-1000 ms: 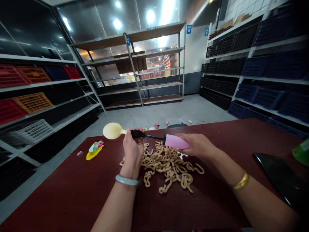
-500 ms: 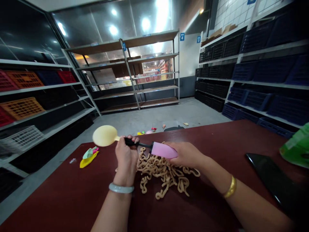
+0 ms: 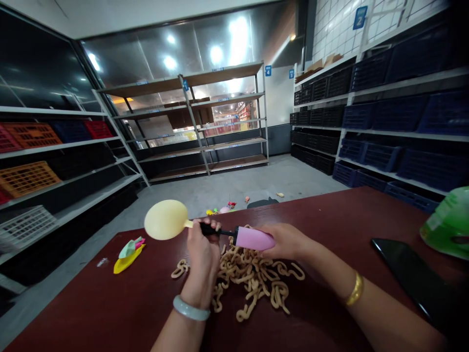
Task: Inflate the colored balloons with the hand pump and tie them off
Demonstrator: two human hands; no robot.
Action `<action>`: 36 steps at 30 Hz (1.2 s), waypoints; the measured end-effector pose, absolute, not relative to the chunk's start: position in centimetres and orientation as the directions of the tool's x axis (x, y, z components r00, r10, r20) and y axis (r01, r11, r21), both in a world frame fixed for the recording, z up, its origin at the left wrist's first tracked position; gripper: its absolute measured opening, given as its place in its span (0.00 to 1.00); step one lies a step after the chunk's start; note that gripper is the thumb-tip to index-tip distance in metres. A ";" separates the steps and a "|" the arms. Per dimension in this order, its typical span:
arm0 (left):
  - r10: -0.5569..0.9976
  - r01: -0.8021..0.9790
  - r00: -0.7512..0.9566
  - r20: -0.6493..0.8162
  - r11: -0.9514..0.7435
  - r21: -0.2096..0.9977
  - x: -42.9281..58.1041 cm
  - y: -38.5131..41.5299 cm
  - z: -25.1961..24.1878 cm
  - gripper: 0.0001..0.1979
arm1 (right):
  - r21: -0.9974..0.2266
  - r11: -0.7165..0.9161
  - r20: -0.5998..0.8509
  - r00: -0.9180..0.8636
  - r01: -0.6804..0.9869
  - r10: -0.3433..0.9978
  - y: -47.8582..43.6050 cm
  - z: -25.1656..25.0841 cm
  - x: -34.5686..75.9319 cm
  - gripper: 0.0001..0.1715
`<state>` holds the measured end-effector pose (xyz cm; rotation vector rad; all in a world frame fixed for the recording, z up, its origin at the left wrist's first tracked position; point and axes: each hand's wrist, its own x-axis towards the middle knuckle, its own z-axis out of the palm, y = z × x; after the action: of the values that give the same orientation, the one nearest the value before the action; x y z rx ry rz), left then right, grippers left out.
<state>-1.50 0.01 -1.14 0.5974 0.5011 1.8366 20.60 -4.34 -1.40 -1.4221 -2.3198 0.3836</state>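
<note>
A balloon hand pump (image 3: 253, 238), pink with a black rod and black end, lies level between my hands. My left hand (image 3: 202, 249) is closed around its black end, close to the neck of a pale yellow, partly inflated balloon (image 3: 166, 220). Wrapped over the far end of the pink barrel is my right hand (image 3: 285, 242). Under the pump and both hands a heap of long, thin, curled tan balloons (image 3: 252, 274) covers part of the dark red table (image 3: 120, 313).
Flat yellow, mint and pink balloons (image 3: 128, 259) rest at the table's left. A black phone-like slab (image 3: 406, 274) and a green bag (image 3: 449, 222) are at the right. Beyond the table stand shelves (image 3: 234, 145) and blue crates (image 3: 425, 161); small coloured bits lie on the floor.
The pale yellow balloon looks slightly bigger. The black rod shows a little less between my left hand and the pink barrel. The whole view has shifted slightly.
</note>
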 end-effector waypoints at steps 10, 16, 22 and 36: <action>0.945 -0.730 -0.300 0.130 -0.316 0.606 -0.5 -0.4 -1.8 0.09 | -0.386 0.451 0.223 -0.393 0.805 0.892 -5.4 -1.4 18.5 0.39; 0.876 -0.688 -0.469 0.109 -0.440 0.577 -5.6 2.0 -0.6 0.06 | -0.607 0.399 0.032 -0.481 0.687 0.876 -3.3 -2.0 21.9 0.36; 0.842 -0.663 -0.524 0.127 -0.497 0.560 -6.7 2.9 -1.3 0.07 | -0.698 0.349 -0.015 -0.501 0.625 0.866 -2.8 -2.4 23.2 0.34; 0.932 -0.713 -0.333 0.141 -0.347 0.609 1.6 -1.5 -2.3 0.12 | -0.356 0.461 0.186 -0.422 0.813 0.887 -5.1 -2.1 18.7 0.40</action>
<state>1.59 -1.47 -2.31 0.5782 0.5430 1.8770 18.73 -5.14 -2.14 -1.4397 -2.3692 0.3000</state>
